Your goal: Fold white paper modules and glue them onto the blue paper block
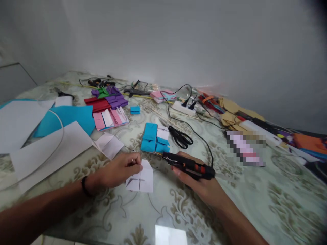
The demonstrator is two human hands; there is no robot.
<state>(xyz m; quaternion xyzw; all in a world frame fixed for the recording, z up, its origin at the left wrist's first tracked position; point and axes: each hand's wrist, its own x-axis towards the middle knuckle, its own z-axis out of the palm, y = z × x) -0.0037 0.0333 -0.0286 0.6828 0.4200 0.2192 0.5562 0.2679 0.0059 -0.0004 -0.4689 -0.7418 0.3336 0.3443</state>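
My left hand (122, 170) pinches the upper edge of a small folded white paper (146, 180), which lies on the patterned tabletop with crossing fold lines. In my right hand (191, 178) is a black glue gun (189, 165) with orange parts, fingers wrapped round its handle. Its nozzle points left, close to the front of a group of folded blue papers (149, 132) and apart from the white paper. A second folded white paper (109, 144) rests just beyond my left hand. Black-handled scissors (181, 136) lie beyond the glue gun.
A white power strip (184, 109) with black plugs and a trailing cord stands toward the wall. Folded pink, red and purple papers (117, 101) are at the back left. Large white sheets (56, 153) and a blue sheet (68, 119) cover the left. Coloured materials (309, 141) crowd the right.
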